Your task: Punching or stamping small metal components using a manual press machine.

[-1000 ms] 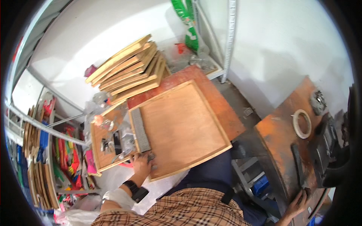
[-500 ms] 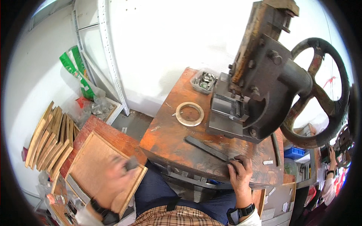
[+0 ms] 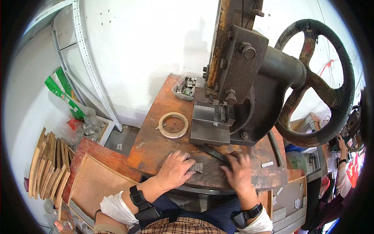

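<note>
Left hand: the left hand (image 3: 174,170) is lying palm down on the rust-brown table (image 3: 150,150), its fingers (image 3: 183,156) spread loosely and closed on nothing; the fingertips are touching a small strip of metal staples (image 3: 196,167).
Right hand: the right hand (image 3: 238,171) is resting on the table just right of the staples, blurred; its fingers (image 3: 240,158) are reaching over the end of a dark flat metal bar (image 3: 213,152), and I cannot tell whether they are gripping it.
Strip of staples: it is lying flat on the table between the two hands, near the front edge.
Metal bar: it is lying slantwise on the table, running from under the press base toward the right hand.
Press: a heavy iron press (image 3: 241,78) is standing at the back of the table, with a large black handwheel (image 3: 317,82) on its right side.
Tape ring: a pale ring of tape (image 3: 173,124) is lying flat on the table, just left of the press base.
Small tray: a clear tray of metal parts (image 3: 186,87) is sitting by the wall at the back of the table.
Second staple strip: a small strip (image 3: 267,164) is lying to the right of the right hand.
Left of the table: a shallow wooden tray (image 3: 95,181) is sitting low beside the table, with a stack of wooden boards (image 3: 46,163) standing on edge further left.
Far right: another person's hand (image 3: 343,144) is showing at the rim.
</note>
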The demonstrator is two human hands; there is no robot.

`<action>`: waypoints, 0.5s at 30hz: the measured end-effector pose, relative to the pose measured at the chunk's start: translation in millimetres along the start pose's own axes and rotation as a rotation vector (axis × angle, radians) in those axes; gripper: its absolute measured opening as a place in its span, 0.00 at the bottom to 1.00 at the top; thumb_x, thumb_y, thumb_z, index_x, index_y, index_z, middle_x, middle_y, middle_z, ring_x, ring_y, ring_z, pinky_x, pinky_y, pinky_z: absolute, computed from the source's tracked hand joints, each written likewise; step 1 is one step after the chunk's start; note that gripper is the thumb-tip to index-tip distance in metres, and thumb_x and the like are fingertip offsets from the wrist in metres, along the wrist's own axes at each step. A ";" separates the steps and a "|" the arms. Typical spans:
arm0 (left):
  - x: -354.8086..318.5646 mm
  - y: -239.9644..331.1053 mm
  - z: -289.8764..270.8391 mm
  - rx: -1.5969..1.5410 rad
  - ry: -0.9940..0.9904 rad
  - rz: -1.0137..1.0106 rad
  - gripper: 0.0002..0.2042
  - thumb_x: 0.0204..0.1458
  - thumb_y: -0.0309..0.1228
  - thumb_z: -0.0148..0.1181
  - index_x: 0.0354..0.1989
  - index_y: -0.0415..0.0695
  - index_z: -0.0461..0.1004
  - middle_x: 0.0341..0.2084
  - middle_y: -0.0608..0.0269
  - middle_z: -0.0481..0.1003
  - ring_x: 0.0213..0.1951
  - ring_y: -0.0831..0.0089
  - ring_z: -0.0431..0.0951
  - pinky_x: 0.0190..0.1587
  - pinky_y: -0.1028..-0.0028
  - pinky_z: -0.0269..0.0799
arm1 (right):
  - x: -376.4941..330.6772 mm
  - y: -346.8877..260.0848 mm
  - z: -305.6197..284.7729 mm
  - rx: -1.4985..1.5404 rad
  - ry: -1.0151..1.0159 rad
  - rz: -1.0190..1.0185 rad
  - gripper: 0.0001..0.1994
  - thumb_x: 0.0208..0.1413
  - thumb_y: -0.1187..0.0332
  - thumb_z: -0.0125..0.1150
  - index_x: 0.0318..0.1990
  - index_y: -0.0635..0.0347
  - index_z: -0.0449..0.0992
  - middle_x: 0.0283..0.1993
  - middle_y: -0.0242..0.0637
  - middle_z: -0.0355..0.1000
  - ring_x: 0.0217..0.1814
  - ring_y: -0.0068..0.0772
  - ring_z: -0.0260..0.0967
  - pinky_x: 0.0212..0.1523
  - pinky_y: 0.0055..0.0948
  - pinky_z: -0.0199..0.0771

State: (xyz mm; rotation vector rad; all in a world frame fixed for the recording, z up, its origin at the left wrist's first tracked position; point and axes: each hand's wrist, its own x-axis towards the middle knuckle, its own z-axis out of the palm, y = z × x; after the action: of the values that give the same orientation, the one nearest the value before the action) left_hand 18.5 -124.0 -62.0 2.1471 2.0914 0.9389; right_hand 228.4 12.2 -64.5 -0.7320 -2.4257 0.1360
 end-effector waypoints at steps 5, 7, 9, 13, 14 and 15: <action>-0.1 -6.1 3.8 -0.032 -0.009 0.013 0.16 0.42 0.36 0.67 0.40 0.43 0.77 0.36 0.59 0.73 0.41 0.57 0.70 0.44 0.62 0.65 | 20.2 -36.5 14.2 0.309 -0.157 -0.184 0.25 0.40 0.65 0.72 0.49 0.58 0.75 0.52 0.41 0.69 0.54 0.49 0.63 0.55 0.45 0.62; -0.3 -7.4 3.7 -0.038 -0.015 0.020 0.16 0.42 0.36 0.66 0.40 0.43 0.77 0.36 0.59 0.73 0.41 0.57 0.70 0.45 0.62 0.65 | 22.5 -38.6 16.7 0.317 -0.178 -0.190 0.25 0.39 0.65 0.72 0.49 0.58 0.75 0.52 0.40 0.70 0.55 0.48 0.63 0.56 0.46 0.62; -2.3 -7.4 2.2 -0.019 0.011 0.043 0.16 0.43 0.36 0.66 0.40 0.42 0.76 0.36 0.58 0.73 0.41 0.56 0.69 0.45 0.61 0.63 | 24.3 -41.3 16.5 0.305 -0.209 -0.167 0.25 0.40 0.68 0.71 0.50 0.58 0.74 0.50 0.39 0.71 0.55 0.48 0.63 0.56 0.45 0.62; -6.8 -7.6 -0.2 0.019 0.025 0.093 0.17 0.43 0.35 0.66 0.41 0.42 0.76 0.36 0.58 0.73 0.42 0.56 0.70 0.46 0.60 0.62 | 26.9 -42.2 20.1 0.406 -0.269 -0.170 0.24 0.41 0.70 0.70 0.50 0.59 0.73 0.50 0.41 0.72 0.54 0.49 0.65 0.54 0.43 0.66; -7.4 -7.9 -1.1 0.041 0.032 0.118 0.18 0.43 0.35 0.66 0.43 0.42 0.76 0.37 0.58 0.74 0.43 0.57 0.70 0.47 0.60 0.62 | 26.4 -39.8 23.1 0.443 -0.273 -0.151 0.24 0.41 0.71 0.70 0.50 0.59 0.73 0.49 0.42 0.72 0.52 0.49 0.65 0.53 0.42 0.67; -8.8 -7.0 -2.5 0.063 0.038 0.140 0.19 0.43 0.35 0.66 0.44 0.42 0.76 0.37 0.58 0.74 0.44 0.57 0.70 0.48 0.61 0.61 | 25.3 -39.4 24.0 0.483 -0.278 -0.131 0.23 0.42 0.72 0.69 0.50 0.60 0.73 0.49 0.43 0.73 0.51 0.50 0.66 0.52 0.41 0.69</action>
State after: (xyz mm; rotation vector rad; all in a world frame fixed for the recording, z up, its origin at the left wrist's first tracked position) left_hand 11.7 -132.2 -66.4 2.3519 2.0368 0.9444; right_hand 179.1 -5.8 -61.0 -0.3506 -2.5374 0.7842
